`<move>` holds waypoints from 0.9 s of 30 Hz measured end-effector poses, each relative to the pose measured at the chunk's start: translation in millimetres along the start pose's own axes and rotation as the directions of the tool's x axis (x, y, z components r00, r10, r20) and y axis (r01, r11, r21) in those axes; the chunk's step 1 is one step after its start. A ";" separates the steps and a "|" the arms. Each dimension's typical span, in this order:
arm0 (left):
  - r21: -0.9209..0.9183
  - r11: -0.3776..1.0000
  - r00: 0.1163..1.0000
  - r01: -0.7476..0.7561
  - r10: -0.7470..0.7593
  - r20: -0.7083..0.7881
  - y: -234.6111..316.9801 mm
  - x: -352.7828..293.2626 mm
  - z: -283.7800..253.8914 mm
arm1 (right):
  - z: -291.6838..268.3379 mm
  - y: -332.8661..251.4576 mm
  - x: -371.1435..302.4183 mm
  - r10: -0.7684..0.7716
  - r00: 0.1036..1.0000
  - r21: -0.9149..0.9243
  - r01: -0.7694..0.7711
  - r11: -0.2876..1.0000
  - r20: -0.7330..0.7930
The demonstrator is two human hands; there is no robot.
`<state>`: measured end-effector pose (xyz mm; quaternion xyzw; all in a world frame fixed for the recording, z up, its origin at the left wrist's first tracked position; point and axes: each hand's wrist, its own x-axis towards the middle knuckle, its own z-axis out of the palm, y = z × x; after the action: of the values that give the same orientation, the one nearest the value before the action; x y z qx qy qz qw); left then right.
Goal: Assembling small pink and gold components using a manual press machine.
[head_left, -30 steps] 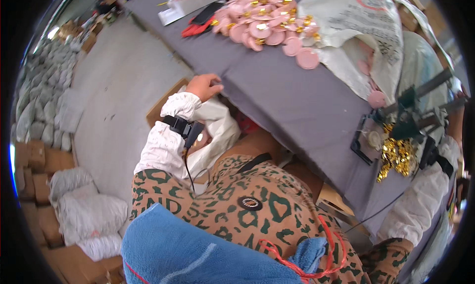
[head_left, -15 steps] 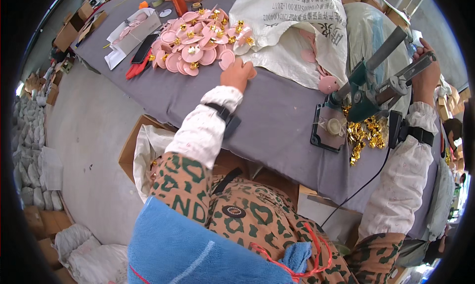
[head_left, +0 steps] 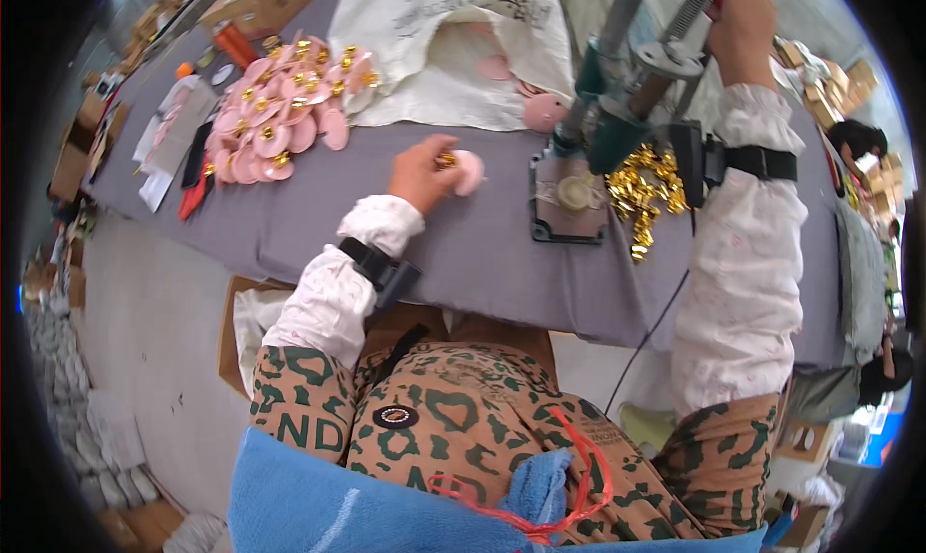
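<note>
My left hand (head_left: 421, 174) is over the middle of the table, its fingers pinched on a round pink disc (head_left: 469, 173) with a gold metal piece on it. To its right stands a green hand press (head_left: 615, 138), with a pale round seat on its base plate (head_left: 569, 227). My right hand (head_left: 745, 32) is raised at the upper right, closed round the end of the press lever. Beside the press base lies a pile of shiny gold metal pieces (head_left: 644, 191). A heap of pink discs (head_left: 265, 129), many bearing gold pieces, is left of my left hand.
A white woven sack (head_left: 405, 66) lies open behind my left hand, with pink discs (head_left: 544, 112) at its mouth. At the left are a phone (head_left: 196, 156), a red cloth-like item (head_left: 196, 198) and an orange bottle (head_left: 234, 44). A black cable (head_left: 666, 307) hangs over the front edge.
My left hand has come away from the heap toward the press, and the pink disc now shows in its fingers. My right hand stays on the lever. The whole view has shifted.
</note>
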<state>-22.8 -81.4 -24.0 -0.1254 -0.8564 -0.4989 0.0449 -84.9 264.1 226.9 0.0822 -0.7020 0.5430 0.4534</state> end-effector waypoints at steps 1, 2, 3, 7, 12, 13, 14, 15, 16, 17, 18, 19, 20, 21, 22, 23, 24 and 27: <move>0.018 0.996 0.995 -0.082 0.081 0.049 26.9 -6.5 17.5 | 7.3 5.9 -0.6 0.116 0.993 0.196 -0.119 0.973 0.029; -0.070 0.994 0.989 -0.085 0.092 0.113 48.5 -9.6 35.5 | 11.2 5.2 0.1 0.215 0.974 0.374 -0.227 0.899 0.074; -0.051 0.989 0.976 -0.138 0.144 0.165 56.8 -7.1 57.9 | 13.2 -3.3 -2.7 0.209 0.975 0.358 -0.221 0.907 0.072; -0.113 0.970 0.952 -0.217 0.236 0.197 84.2 2.9 101.9 | 12.7 -14.7 -7.3 0.213 0.976 0.319 -0.218 0.922 0.051; 0.060 0.983 0.958 -0.176 0.157 0.239 82.6 8.6 116.2 | 14.2 -14.1 -7.7 0.251 0.964 0.431 -0.262 0.864 0.082; 0.048 0.981 0.954 -0.186 0.169 0.248 86.9 7.2 119.0 | 13.5 -31.1 -13.4 0.269 0.962 0.362 -0.264 0.894 0.038; 0.014 0.981 0.945 -0.192 0.181 0.272 91.1 5.8 121.0 | 9.7 -43.2 -16.2 0.282 0.959 0.289 -0.267 0.919 -0.011; -0.011 0.980 0.939 -0.198 0.193 0.286 95.6 6.1 120.2 | -29.3 -27.3 -10.0 -0.254 0.964 -0.301 0.264 0.916 0.072; -0.019 0.977 0.934 -0.211 0.207 0.292 99.4 5.2 121.6 | -70.5 -10.6 -4.2 -0.571 0.707 -0.669 0.664 0.334 0.417; -0.035 0.983 0.948 -0.180 0.183 0.259 86.8 -0.6 109.6 | -45.3 -28.1 -41.4 -0.407 0.907 -0.337 0.419 0.843 0.110; -0.078 0.983 0.955 -0.166 0.180 0.234 80.7 -5.3 102.1 | -37.3 -67.3 -90.9 -0.052 0.998 0.156 0.058 0.986 -0.037; -0.086 0.981 0.957 -0.172 0.187 0.224 82.6 -6.2 100.6 | -52.6 -74.6 -123.8 -0.224 0.974 -0.005 0.224 0.975 -0.042; -0.076 0.981 0.954 -0.176 0.190 0.234 84.0 -6.6 99.7 | -74.8 -64.3 -156.8 -0.257 0.966 0.201 0.260 0.945 -0.041; -0.071 0.981 0.948 -0.183 0.195 0.250 86.0 -5.7 102.2 | -89.0 -64.4 -187.5 -0.354 0.935 0.199 0.349 0.916 -0.009; -0.076 0.980 0.950 -0.184 0.197 0.244 83.8 -6.4 105.4 | -103.5 -61.2 -220.4 -0.311 0.949 0.230 0.291 0.929 0.055; -0.077 0.981 0.950 -0.178 0.192 0.247 81.2 -6.7 111.4 | -118.0 -52.1 -256.6 -0.236 0.962 0.173 0.212 0.962 0.134; -0.074 0.983 0.950 -0.170 0.183 0.251 79.5 -7.0 114.6 | -126.3 -44.8 -279.6 -0.153 0.966 0.112 0.132 0.985 0.206; -0.021 0.988 0.959 -0.155 0.155 0.237 88.1 -4.8 117.1 | -127.9 -48.7 -285.9 -0.054 0.954 -0.041 0.069 0.997 0.296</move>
<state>10.3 60.6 -8.9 -0.2511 -0.8425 -0.4761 -0.0193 179.2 244.0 52.8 0.1725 -0.7724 0.4925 0.3620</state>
